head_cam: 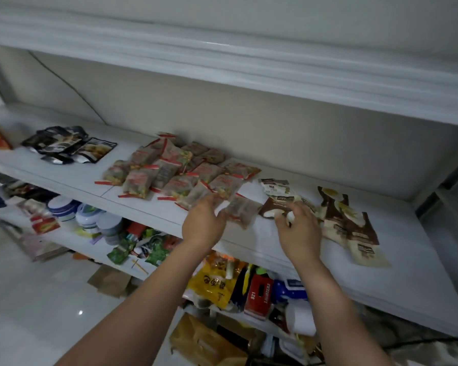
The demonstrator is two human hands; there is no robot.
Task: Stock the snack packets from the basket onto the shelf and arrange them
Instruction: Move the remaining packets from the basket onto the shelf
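now, both hands up on the white shelf point(72, 178). left hand point(204, 220) reaches forward, fingers fairly straight and close together, tips on the near edge of the red-strip packets point(175, 175), which lie flat in rough overlapping rows mid-shelf. a clear packet point(241, 211) with brown contents sits just beside my left thumb, between the two hands; it is blurred, and i cannot tell whether the thumb pinches it or only touches it. right hand point(298, 223) has fingers curled, clamped on the near edge of a brown-and-white packet point(274, 206) at the shelf front. more small packets of that kind are heaped just behind it. cream-and-brown packets point(349, 225) lie fanned out flat to the right, just beside my right hand. black pouches point(66, 145) are piled far left on the same shelf, well apart from the rest. lower shelves: stacked bowls point(64, 207), a yellow bag point(212, 283), a red box point(258, 294).
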